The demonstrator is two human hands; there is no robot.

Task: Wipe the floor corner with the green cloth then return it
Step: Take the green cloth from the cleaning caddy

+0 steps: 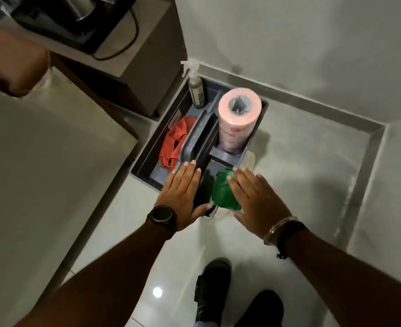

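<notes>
Reaching down over a dark grey cleaning caddy (142,166) on the pale tiled floor (296,161), both hands are hanging flat with fingers spread, neither one closed on anything. The left hand (183,194), with a black watch (162,217) on its wrist, is hovering over the near end of the caddy's central handle (196,140). The right hand (256,197), wearing a metal bangle (280,228) and a dark cord at the wrist, is spreading over the caddy's near right corner. The green cloth (223,193) is lying bunched in that near right compartment, partly under the right hand's fingertips (236,169); whether the fingers are pressing on it or only hovering above it, I cannot tell.

Beyond the handle, a pink roll of wipes (238,119) is standing upright in the caddy's far right compartment. An orange-red cloth (174,145) is sitting crumpled in the left compartment, and a spray bottle (194,88) with a white trigger is standing at the caddy's far left corner. The caddy is sitting against a wall (289,38), next to a brown cabinet (147,74), with the floor corner (381,128) well off to its right. Nearer than the caddy, two dark shoes (213,286) are showing on the tiles.
</notes>
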